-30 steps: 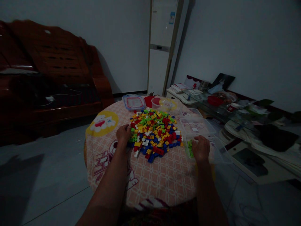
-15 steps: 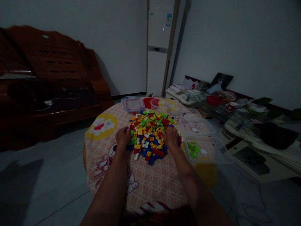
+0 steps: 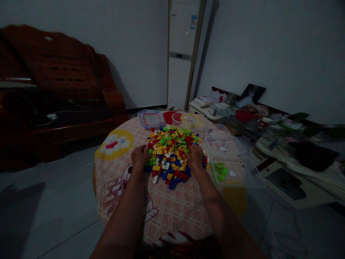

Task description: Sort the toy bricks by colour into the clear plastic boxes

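A wide heap of toy building bricks (image 3: 172, 151) in red, yellow, green, blue and white lies on the round table. At its left edge is my left hand (image 3: 139, 157), fingers curled in beside green bricks; whatever they hold is hidden. My right hand (image 3: 195, 157) reaches into the heap's right side, its fingers closed, with a small green toy brick (image 3: 186, 151) at the fingertips. Right of that hand stands a clear plastic box (image 3: 250, 178) with several green bricks (image 3: 221, 171) in it.
More clear plastic boxes (image 3: 238, 145) stand along the table's right side. A blue-rimmed lidded container (image 3: 151, 119) and a round clear tub (image 3: 177, 118) are at the back. A patterned cloth (image 3: 178, 212) covers the table. Beyond it, a cluttered glass shelf (image 3: 229, 114) stands right, a wooden bench (image 3: 67, 82) left.
The view has shifted slightly. Both hands keep nearly the same places at the heap's two sides; no brick has visibly moved into the box.
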`<action>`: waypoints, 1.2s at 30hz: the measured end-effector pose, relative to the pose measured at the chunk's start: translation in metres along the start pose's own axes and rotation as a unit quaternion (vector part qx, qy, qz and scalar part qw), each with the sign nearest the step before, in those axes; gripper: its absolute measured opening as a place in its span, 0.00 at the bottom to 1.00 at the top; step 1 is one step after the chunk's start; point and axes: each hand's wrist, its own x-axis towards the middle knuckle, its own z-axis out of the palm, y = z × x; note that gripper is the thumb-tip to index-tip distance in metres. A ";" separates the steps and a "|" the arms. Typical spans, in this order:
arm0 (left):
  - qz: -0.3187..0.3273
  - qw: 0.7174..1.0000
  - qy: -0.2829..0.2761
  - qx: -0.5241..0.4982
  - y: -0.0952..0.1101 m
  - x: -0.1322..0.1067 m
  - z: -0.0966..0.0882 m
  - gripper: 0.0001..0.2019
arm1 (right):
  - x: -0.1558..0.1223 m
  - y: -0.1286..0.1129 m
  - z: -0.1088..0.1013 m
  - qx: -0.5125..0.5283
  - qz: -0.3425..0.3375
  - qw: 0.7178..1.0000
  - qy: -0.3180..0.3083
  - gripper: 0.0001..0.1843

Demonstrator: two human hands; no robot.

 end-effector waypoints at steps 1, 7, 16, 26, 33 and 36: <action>0.002 1.000 0.001 -0.001 0.000 0.000 0.000 0.23 | 0.001 0.003 -0.004 0.004 0.000 1.000 0.010 0.05; 0.008 1.000 0.018 -0.012 -0.003 0.000 0.002 0.21 | 0.014 0.038 -0.038 -0.032 0.061 0.997 0.029 0.04; 0.002 1.000 0.012 -0.007 -0.002 0.002 0.003 0.22 | 0.027 0.085 -0.070 -0.157 0.229 0.959 -0.051 0.09; -0.001 1.000 0.005 -0.001 -0.002 0.001 0.002 0.22 | 0.030 0.047 -0.032 -0.034 0.048 0.998 -0.015 0.13; 0.005 1.000 0.009 -0.004 -0.002 0.001 0.002 0.22 | 0.040 0.000 0.008 -0.050 -0.016 0.990 -0.134 0.19; 0.007 1.000 0.018 0.000 -0.002 0.001 0.003 0.21 | 0.041 -0.005 0.017 -0.056 -0.012 0.988 -0.146 0.17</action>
